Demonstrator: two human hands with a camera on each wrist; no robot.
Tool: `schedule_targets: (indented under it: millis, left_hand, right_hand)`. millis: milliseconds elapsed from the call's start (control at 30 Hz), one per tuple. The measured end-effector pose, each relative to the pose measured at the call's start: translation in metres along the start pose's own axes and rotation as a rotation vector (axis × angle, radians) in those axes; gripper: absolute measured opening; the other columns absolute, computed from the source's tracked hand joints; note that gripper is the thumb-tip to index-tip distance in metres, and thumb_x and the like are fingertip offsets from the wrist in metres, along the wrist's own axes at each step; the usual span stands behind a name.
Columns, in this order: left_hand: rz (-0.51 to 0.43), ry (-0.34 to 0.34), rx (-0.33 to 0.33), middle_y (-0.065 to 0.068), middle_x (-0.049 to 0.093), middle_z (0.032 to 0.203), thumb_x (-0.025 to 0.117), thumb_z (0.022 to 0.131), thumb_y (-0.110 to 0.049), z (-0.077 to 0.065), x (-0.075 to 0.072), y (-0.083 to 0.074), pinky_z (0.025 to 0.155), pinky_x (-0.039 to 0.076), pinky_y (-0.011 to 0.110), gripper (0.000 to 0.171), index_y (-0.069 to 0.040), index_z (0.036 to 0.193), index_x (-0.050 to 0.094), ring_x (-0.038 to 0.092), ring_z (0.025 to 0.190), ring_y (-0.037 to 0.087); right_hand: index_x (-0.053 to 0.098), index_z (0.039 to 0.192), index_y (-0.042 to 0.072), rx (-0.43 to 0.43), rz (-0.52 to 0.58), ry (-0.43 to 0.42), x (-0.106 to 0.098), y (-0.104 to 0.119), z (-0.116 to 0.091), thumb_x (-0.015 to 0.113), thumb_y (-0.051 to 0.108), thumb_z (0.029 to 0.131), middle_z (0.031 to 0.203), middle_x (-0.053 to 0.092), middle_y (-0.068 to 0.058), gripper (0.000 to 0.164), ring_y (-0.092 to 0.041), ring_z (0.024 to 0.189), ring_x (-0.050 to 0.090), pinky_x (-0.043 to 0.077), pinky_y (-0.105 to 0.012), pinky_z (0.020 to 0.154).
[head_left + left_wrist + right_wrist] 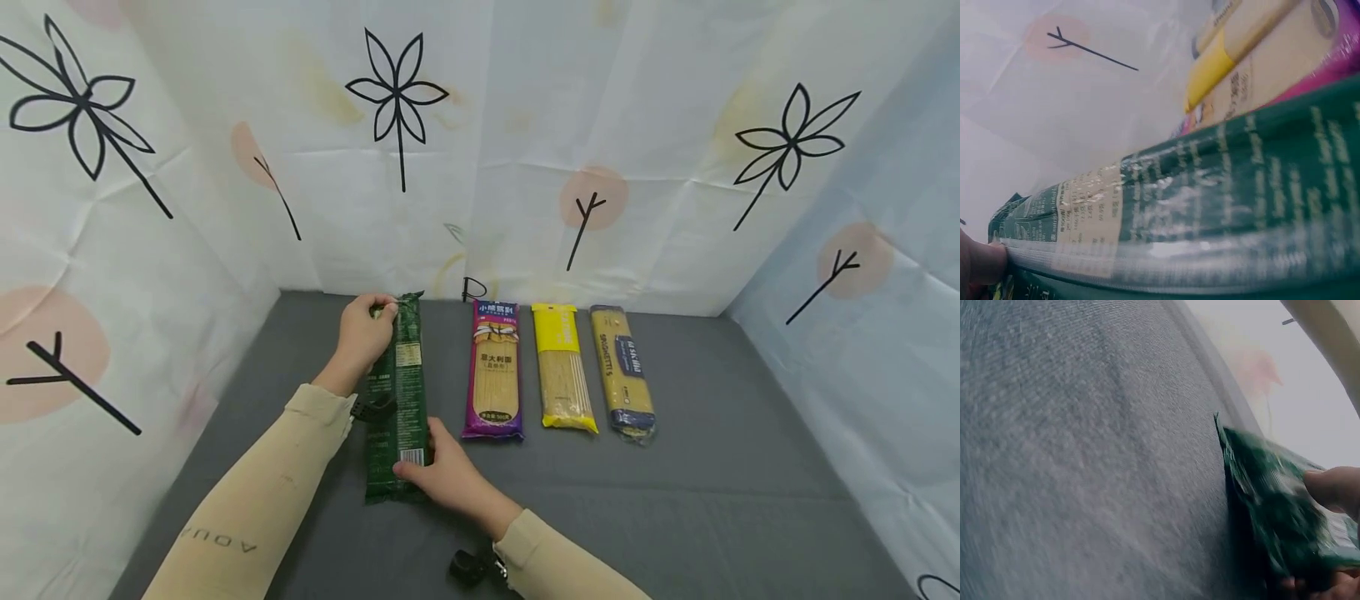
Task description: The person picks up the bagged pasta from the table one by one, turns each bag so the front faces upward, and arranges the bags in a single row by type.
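A long green pasta packet (408, 400) stretches away from me on the left half of the table, its printed side with a barcode facing up. My left hand (367, 332) pinches it near the far end; in the left wrist view only part of that hand (982, 262) shows. At the near right corner my right hand (453, 475) grips the packet. The right wrist view has the thumb on top of the green packet (1272, 487) and fingers beneath its edge, with the crimped end standing clear of the grey cloth.
To the right lie a purple spaghetti packet (495, 375), a yellow one (564, 367) and a tan-and-blue one (624, 375), side by side. Grey cloth (712, 500) covers the table. White patterned fabric walls (517, 125) stand behind and at both sides.
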State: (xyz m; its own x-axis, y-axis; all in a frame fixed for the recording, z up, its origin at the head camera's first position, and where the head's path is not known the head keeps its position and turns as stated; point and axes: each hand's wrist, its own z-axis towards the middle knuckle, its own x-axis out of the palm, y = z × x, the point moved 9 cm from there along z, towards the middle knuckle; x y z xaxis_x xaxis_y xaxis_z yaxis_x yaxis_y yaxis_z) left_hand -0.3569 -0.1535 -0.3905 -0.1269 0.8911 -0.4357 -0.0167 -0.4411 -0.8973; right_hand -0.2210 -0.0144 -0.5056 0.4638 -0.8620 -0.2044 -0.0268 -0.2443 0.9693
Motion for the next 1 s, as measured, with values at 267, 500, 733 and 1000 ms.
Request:
schedule_targets:
  millis: [267,500,733,1000]
  left_hand:
    - [-0.052,-0.038,0.009,0.01,0.046,0.136,0.047,0.103,-0.03,0.002,0.001,-0.008,0.074,0.042,0.041,0.031,-0.011,0.127,0.054,0.049,0.093,0.027]
    - [-0.403,0.049,-0.025,0.005,0.044,0.124,0.049,0.102,-0.027,0.008,0.008,-0.006,0.094,0.036,0.039,0.023,-0.011,0.119,0.051,0.04,0.114,0.023]
    - [-0.774,0.05,-0.066,0.0,0.034,0.117,0.045,0.103,-0.019,0.012,0.01,-0.001,0.086,0.032,0.024,0.007,-0.013,0.106,0.048,0.031,0.111,0.013]
    - [-1.021,0.046,-0.085,0.0,0.024,0.125,0.04,0.105,-0.012,0.016,0.015,0.006,0.098,0.025,0.022,0.004,-0.012,0.102,0.043,0.022,0.12,0.011]
  right_hand:
    - [0.039,0.134,0.021,-0.025,0.03,-0.093,-0.02,0.005,-0.006,0.069,0.025,0.091,0.115,0.058,0.003,0.053,-0.012,0.098,0.059,0.049,-0.035,0.085]
    - [0.039,0.137,0.024,-0.044,-0.019,-0.152,-0.036,0.016,-0.013,0.067,0.022,0.092,0.124,0.055,0.003,0.053,-0.013,0.107,0.056,0.048,-0.041,0.089]
    - [0.033,0.144,0.025,-0.056,-0.198,-0.202,-0.044,0.036,-0.024,0.065,0.023,0.093,0.128,0.054,0.003,0.06,-0.011,0.104,0.057,0.049,-0.038,0.085]
    - [0.028,0.152,0.023,-0.124,-0.306,-0.172,-0.044,0.054,-0.03,0.06,0.012,0.095,0.144,0.042,0.002,0.066,-0.014,0.125,0.046,0.043,-0.043,0.099]
